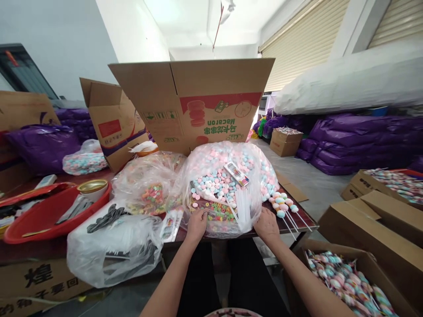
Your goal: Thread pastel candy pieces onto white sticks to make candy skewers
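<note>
A large clear plastic bag (211, 154) full of pink, white and blue marshmallows (220, 179) stands at the table's front edge. My left hand (197, 223) is closed on the bag's front left edge, fingers curled over the film. Opposite it, my right hand (266, 222) grips the front right edge, its fingertips partly hidden. Between my hands lie colourful ring candies (216, 211) and a bundle of white sticks (243, 204). A printed card pack (236, 173) rests on the marshmallows. Just beyond my right hand are several marshmallow skewers (283, 203).
An upright Macaron carton (211, 101) stands behind the bag. To the left are a bag of ring candies (148, 185), a white plastic bag (115, 251) and a red basin (33, 229). A carton of wrapped skewers (346, 281) sits low at right, beside an open carton (373, 229).
</note>
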Tool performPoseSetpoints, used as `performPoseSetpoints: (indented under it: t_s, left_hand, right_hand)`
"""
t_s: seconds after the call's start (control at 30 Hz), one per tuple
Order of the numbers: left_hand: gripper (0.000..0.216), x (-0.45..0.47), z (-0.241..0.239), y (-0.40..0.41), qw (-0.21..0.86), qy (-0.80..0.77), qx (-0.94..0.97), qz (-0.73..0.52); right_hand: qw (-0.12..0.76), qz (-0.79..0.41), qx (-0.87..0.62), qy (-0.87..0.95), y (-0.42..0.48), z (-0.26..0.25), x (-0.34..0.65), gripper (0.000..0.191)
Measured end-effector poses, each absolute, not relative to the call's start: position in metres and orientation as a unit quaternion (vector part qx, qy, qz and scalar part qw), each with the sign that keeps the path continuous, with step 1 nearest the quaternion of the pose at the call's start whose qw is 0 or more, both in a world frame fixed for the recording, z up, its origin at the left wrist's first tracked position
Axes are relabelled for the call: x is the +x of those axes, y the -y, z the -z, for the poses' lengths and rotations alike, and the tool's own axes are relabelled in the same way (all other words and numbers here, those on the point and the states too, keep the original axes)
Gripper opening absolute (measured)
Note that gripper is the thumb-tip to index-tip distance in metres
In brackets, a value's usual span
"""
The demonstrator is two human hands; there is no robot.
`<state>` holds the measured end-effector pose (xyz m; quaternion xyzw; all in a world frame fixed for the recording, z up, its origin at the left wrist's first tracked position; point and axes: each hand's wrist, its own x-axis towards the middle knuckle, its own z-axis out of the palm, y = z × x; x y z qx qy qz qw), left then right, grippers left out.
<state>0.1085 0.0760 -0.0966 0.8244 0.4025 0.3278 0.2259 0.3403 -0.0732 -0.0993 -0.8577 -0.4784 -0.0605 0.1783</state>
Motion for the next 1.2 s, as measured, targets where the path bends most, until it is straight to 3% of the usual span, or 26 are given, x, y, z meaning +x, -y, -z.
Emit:
performPoseSetpoints:
  t_s: [1.2]
  left_hand:
    - [0.027,0.107,0.121,-0.100,0.230,-0.392,0.821,-0.346]
  right_hand:
    - [0.189,0.076,-0.861,0.466,0.066,0.100,0.337,0.026]
